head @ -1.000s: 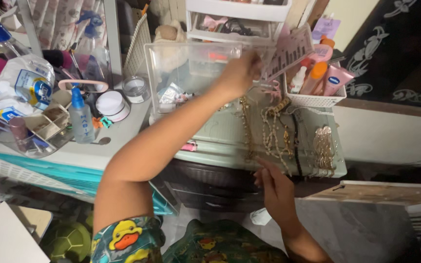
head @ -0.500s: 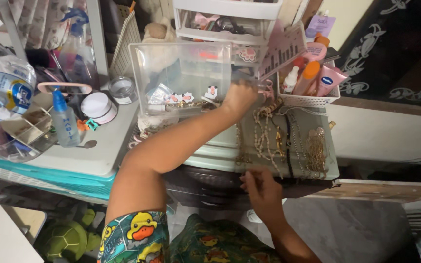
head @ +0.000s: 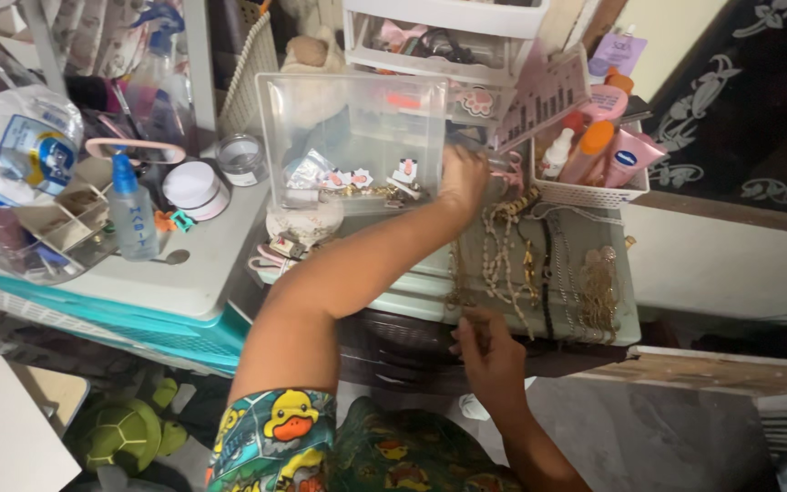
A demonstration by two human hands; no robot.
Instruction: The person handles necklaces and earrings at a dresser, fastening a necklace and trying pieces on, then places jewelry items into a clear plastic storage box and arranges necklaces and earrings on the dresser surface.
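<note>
- Clear plastic: the open box (head: 353, 137) stands propped on the table (head: 184, 273), with small hair clips (head: 357, 179) lying along its lower edge.
- The left hand (head: 463, 179) reaches to the box's right side; whether its fingers are spread or pinched on something, I cannot tell.
- The right hand (head: 487, 351) rests at the near edge of the tray (head: 626, 323), fingers curled loosely together around the lower end of a necklace (head: 501, 264).
- The step looks like sorting jewellery between the tray and the box.
- A next move would call for a fine pinch, so that one strand lifts clear of the tangled chains (head: 597, 292) beside it.
</note>
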